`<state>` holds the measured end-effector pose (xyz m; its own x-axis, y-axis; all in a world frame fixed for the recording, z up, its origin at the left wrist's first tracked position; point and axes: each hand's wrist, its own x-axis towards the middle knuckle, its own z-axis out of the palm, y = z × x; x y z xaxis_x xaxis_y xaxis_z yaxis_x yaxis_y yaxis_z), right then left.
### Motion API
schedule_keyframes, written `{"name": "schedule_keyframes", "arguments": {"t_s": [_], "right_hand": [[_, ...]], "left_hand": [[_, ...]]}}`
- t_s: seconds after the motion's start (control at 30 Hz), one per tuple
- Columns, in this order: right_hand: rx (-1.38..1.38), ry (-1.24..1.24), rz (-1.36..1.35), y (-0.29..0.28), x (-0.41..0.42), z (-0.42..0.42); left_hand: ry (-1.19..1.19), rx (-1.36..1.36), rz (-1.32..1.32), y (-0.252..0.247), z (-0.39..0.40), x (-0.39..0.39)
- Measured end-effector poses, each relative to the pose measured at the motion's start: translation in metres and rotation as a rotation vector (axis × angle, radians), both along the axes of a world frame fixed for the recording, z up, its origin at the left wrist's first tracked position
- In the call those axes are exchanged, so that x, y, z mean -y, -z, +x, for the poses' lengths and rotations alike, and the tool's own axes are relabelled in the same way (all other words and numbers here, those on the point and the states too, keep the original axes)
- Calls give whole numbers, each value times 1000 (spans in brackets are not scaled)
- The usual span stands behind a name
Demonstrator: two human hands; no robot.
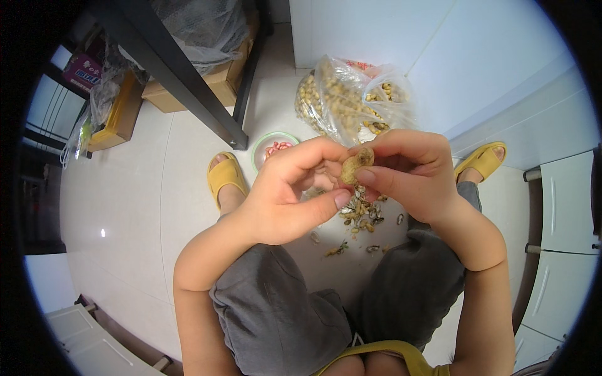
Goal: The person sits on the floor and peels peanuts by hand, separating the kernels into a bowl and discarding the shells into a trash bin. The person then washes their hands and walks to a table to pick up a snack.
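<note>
An unshelled peanut (356,165) is pinched between the thumb and fingers of my right hand (414,174). My left hand (296,188) is curled close on the peanut's left side, its fingertips near or against the shell; whether it grips the shell or holds something else cannot be told. Below both hands, broken peanut shells (362,216) lie scattered on the floor. A green-rimmed bowl (256,149) with pink peanut kernels (277,147) stands beyond my left hand, partly hidden by it. Behind my hands sits a clear plastic bag (334,101) full of unshelled peanuts.
A black metal leg (188,80) stands at the upper left, near cardboard boxes (221,84) and plastic wrapping. White cabinets (569,202) line the right side, and more (94,343) stand at the lower left. My feet in yellow slippers (225,176) rest on either side of the bag and bowl.
</note>
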<state>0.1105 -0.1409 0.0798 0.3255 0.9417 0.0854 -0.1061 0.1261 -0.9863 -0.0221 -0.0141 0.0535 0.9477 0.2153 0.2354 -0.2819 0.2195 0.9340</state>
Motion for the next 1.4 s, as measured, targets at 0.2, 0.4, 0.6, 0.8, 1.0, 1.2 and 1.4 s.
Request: {"name": "schedule_keyframes", "arguments": {"t_s": [0.2, 0.4, 0.6, 0.8, 1.0, 1.2, 1.4], "right_hand": [[123, 35, 16, 5, -3, 0], [644, 4, 37, 3, -6, -3], [633, 47, 40, -2, -6, -10], [566, 50, 187, 10, -11, -23], [847, 130, 442, 21, -21, -13], [992, 174, 483, 28, -25, 7], [1007, 239, 455, 30, -27, 14]], "left_hand": [[-279, 194, 759, 2, 4, -10], [-501, 384, 1114, 7, 13, -5], [-519, 515, 1072, 14, 15, -9], [-579, 666, 932, 13, 22, -6], [-547, 533, 792, 9, 18, 2], [-373, 85, 361, 8, 18, 15], [-105, -142, -240, 8, 22, 20]]}}
